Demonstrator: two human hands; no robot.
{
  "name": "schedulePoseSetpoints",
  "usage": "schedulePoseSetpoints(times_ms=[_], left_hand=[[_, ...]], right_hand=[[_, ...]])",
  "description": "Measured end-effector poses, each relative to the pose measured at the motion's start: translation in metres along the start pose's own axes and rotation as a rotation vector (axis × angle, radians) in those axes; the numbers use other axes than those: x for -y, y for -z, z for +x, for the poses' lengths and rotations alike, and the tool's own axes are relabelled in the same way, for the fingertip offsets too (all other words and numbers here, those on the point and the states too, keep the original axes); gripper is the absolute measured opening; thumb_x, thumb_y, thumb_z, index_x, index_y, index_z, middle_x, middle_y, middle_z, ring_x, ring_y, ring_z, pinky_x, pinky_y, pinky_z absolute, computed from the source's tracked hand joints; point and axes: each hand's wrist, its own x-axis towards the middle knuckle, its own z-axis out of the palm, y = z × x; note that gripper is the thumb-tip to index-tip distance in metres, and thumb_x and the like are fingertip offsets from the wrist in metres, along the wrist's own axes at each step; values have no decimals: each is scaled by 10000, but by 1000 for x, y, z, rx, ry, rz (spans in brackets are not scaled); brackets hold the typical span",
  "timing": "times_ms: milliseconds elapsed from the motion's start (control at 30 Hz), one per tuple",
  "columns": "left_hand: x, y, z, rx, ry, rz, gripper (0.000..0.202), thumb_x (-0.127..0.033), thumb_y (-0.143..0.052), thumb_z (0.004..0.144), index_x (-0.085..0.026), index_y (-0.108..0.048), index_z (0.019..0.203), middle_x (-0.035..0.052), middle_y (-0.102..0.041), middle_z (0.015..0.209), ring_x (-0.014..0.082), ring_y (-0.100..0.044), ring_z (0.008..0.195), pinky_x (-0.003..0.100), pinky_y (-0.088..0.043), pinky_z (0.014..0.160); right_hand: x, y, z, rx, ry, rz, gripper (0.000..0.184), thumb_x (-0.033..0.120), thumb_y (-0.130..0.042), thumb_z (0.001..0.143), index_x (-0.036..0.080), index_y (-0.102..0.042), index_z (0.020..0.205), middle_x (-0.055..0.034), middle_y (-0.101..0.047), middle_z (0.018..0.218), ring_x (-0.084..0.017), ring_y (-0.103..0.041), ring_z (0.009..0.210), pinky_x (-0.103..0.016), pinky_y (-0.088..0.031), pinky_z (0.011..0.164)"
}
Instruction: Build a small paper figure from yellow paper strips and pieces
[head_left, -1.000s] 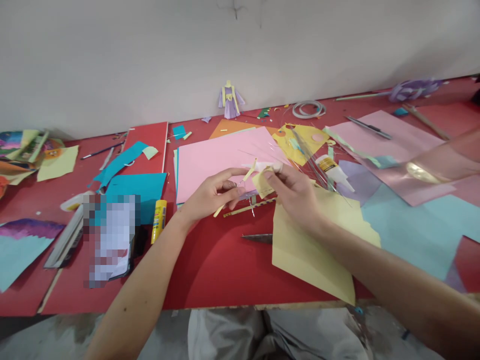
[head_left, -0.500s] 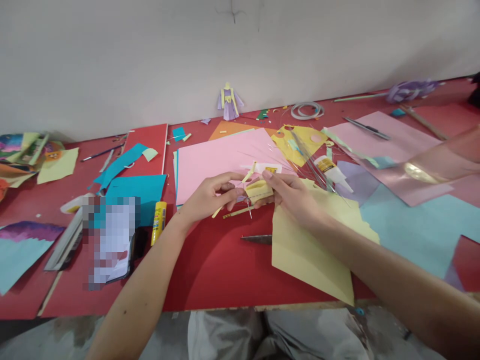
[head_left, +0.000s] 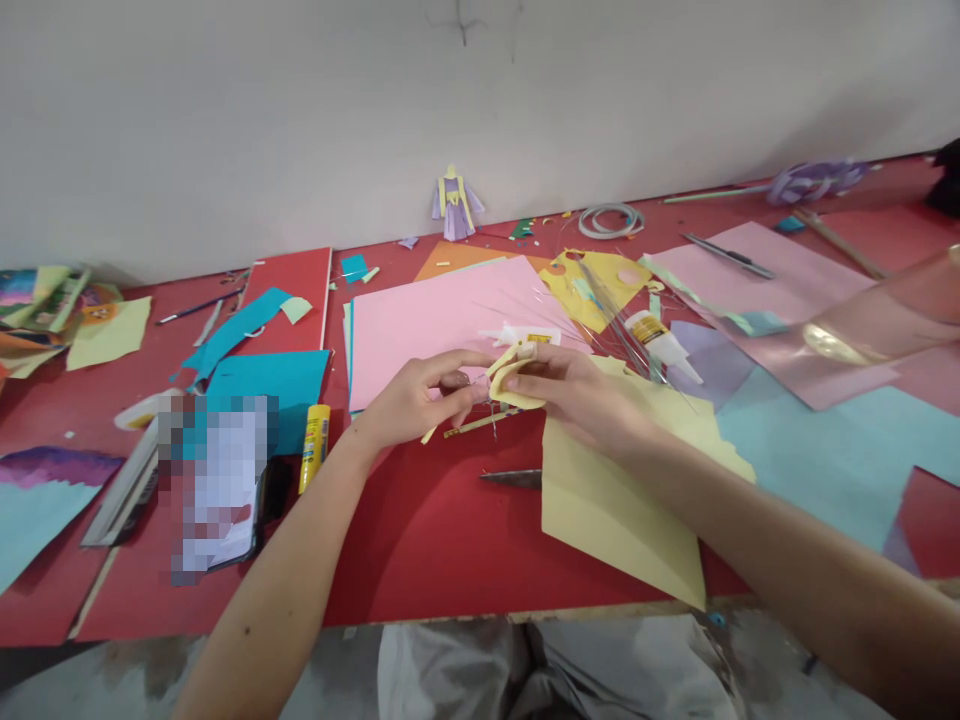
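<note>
Head view of a red table [head_left: 435, 540] strewn with craft paper, set against a pale wall. The left hand [head_left: 420, 400] and the right hand [head_left: 577, 390] meet just above the table, near the front edge of a pink sheet [head_left: 435, 320]. The right hand pinches a small yellow paper piece [head_left: 510, 378], curled over between thumb and fingers; the left hand's fingertips close on the same piece from the other side, together with a thin yellow strip [head_left: 429, 434] that slants down toward the table. Whether a fine wire also runs between the fingers cannot be told. Both hands are thus together, clamped on the small piece.

Below the right wrist lies a large yellow sheet [head_left: 615, 510], its near corner overhanging the table edge; a scissor blade [head_left: 514, 478] shows from under its left side. A second narrow strip [head_left: 480, 424] lies flat just under the hands. Behind the hands lie a small glue tube [head_left: 525, 335] and, to the right, a glue bottle [head_left: 660, 340] beside a bundle of thin wires [head_left: 615, 320]. To the left, a yellow glue stick [head_left: 315, 448] lies next to teal sheets [head_left: 270, 375]. A small paper doll [head_left: 454, 205] stands against the wall, with a coil of white cord [head_left: 611, 220] to its right. Another person's forearm [head_left: 885, 320] crosses the pink paper at far right.
</note>
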Motion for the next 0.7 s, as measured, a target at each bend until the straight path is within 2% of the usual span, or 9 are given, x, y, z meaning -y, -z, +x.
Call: schedulePoseSetpoints(times_ms=[167, 333, 533, 700], left_hand=[[-2, -3, -1, 27, 54, -11, 355, -294, -589, 908, -210, -572, 1253, -51, -549, 548, 82, -534, 507, 194, -452, 554], [-3, -3, -2, 9, 81, -138, 372, -298, -624, 883, -196, -578, 1238, -49, -534, 557, 79, -525, 497, 200, -446, 535], [-3, 0, -3, 69, 93, -182, 469, -245, -617, 883, -219, -508, 1338, -43, -563, 566, 78, -527, 515, 186, -440, 532], [0, -1, 0, 22, 85, -147, 491, -297, -609, 897, -221, -470, 1362, -61, -547, 535, 67, -507, 498, 176, -442, 548]], right_hand=[[-7, 3, 2, -110, 168, -277, 111, 148, -596, 759, 178, -644, 856, -13, -668, 849, -135, -610, 744, -277, -457, 696], [-7, -1, -2, -271, 411, -465, 222, 50, -529, 712, 195, -627, 848, -1, -663, 846, -140, -595, 764, -264, -452, 664], [-5, -3, -1, -311, 354, -362, 97, 149, -639, 738, 200, -630, 819, 3, -645, 808, -136, -591, 736, -272, -466, 669], [-5, -1, 0, -245, 277, -266, 120, 238, -706, 745, 204, -640, 839, 5, -632, 811, -122, -567, 696, -259, -452, 632]])
